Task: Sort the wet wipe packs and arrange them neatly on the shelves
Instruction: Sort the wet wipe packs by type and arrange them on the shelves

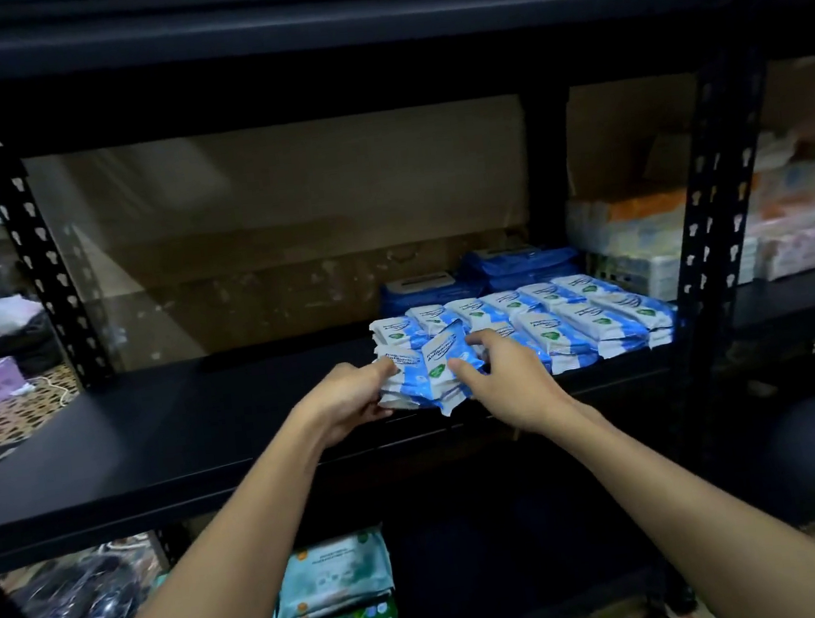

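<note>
Both hands grip a small stack of blue-and-white wet wipe packs (421,383) at the near edge of the black shelf (167,434); the left hand (349,400) curls its fingers round the stack's left end, while the right hand (508,378) pinches the tilted top pack (446,360) between thumb and fingers; just right of the stack, touching it, rows of matching packs (572,316) lie side by side; darker blue packs (492,269) sit behind them at the far side; green-and-white packs (341,602) lie on the lower shelf.
</note>
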